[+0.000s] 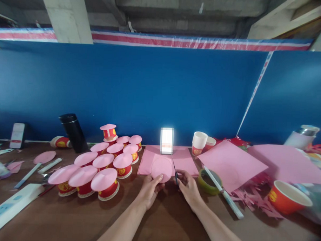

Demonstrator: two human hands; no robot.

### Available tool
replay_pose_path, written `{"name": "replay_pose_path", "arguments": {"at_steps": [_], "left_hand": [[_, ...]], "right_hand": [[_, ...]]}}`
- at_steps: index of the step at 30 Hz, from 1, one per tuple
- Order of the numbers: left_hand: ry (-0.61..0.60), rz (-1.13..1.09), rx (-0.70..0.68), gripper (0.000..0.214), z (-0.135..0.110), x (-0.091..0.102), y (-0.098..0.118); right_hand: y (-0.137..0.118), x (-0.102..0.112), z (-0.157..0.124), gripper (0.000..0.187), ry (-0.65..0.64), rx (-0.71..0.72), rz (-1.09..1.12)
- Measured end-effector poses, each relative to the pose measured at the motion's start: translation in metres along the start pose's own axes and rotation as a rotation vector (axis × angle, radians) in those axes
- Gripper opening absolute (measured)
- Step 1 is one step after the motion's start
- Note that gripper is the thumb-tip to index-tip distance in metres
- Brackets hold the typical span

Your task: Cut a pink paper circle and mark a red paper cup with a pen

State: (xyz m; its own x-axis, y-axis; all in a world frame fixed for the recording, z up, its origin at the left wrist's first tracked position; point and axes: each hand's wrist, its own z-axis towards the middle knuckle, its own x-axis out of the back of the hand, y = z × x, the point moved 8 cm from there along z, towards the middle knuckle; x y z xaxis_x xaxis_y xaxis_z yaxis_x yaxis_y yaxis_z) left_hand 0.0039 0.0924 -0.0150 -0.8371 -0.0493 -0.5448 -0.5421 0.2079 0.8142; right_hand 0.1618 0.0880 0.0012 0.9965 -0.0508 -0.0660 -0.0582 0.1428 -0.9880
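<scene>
My left hand point(150, 189) pinches the lower edge of a round pink paper disc point(162, 167) and holds it up over the brown table point(167, 219). My right hand point(187, 184) is closed around dark-handled scissors point(176, 173), whose blades point up at the disc's right edge. A pink paper sheet point(184, 160) lies flat just behind the disc. Left of my hands stands a cluster of red paper cups topped with pink paper discs point(105, 180).
A green tape roll point(209, 182) and a long ruler point(223, 194) lie right of my right hand. Larger pink sheets point(232, 163), pink scraps and a red cup point(288, 200) are at right. A black flask point(73, 131), a phone point(166, 140) and white cups point(199, 142) stand by the blue wall.
</scene>
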Motion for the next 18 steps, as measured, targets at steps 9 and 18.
{"name": "replay_pose_path", "arguments": {"at_steps": [9, 18], "left_hand": [[0.004, -0.011, 0.003, 0.02, 0.0001, 0.0003, 0.0005], [0.012, -0.02, 0.001, 0.021, -0.001, 0.0, 0.0013]], "right_hand": [[0.0023, -0.0001, 0.0007, 0.043, 0.0, -0.006, -0.01], [-0.0004, -0.0021, -0.0005, 0.042, -0.014, -0.01, -0.013]]}}
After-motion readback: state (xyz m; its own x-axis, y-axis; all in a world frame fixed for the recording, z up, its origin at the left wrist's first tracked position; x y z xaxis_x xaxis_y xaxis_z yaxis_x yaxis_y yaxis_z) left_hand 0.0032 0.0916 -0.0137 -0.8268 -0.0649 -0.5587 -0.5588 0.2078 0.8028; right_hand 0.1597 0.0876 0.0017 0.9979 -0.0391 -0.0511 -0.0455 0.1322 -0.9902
